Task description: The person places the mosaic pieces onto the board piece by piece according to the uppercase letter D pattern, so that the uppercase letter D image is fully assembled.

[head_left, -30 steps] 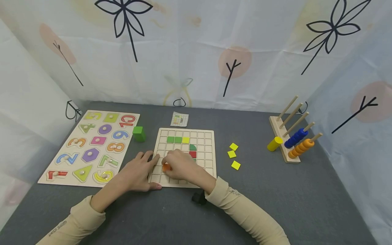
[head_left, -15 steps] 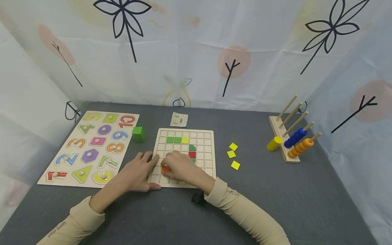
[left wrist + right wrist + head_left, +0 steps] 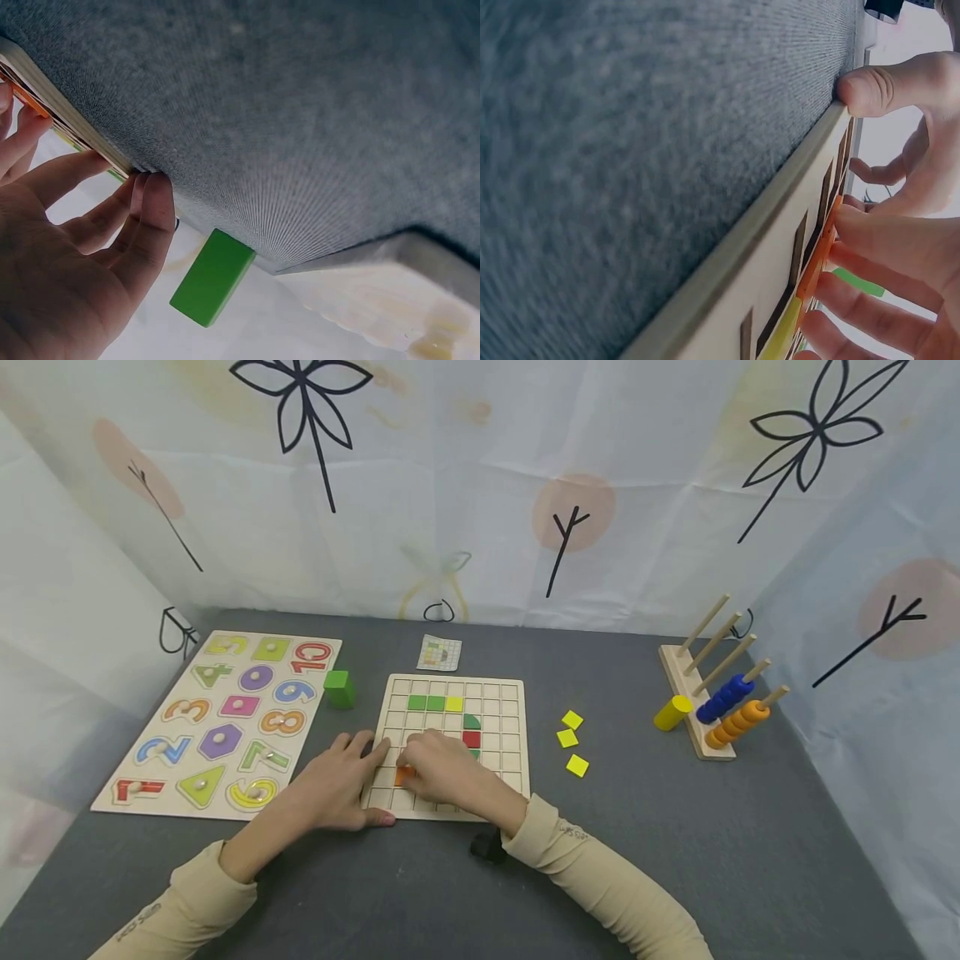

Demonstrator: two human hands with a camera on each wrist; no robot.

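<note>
My right hand (image 3: 442,767) is over the left part of a wooden grid board (image 3: 498,693), its thumb and fingers pinching an orange square tile (image 3: 402,776). In the right wrist view that orange tile (image 3: 814,262) lies low against the board, beside a yellow-green piece (image 3: 784,330). My left hand (image 3: 339,783) rests at the board's left side, fingertips along the left edge and thumb at the near corner. Green tiles (image 3: 426,702), a yellow tile (image 3: 454,702), a red tile (image 3: 471,739) and a green quarter-round tile (image 3: 472,722) sit in the grid. My right hand hides part of it.
Three loose yellow tiles (image 3: 567,738) lie right of the board. A small pattern card (image 3: 439,653) is behind it. To the left are a green block (image 3: 340,688) and a number-and-shape puzzle (image 3: 172,718). A peg stand (image 3: 693,697) with beads and a yellow cylinder (image 3: 672,712) is far right.
The orange tile shows flatter in the grid and more of it is visible beside my right fingers, which have shifted only slightly. My left hand has kept its place.
</note>
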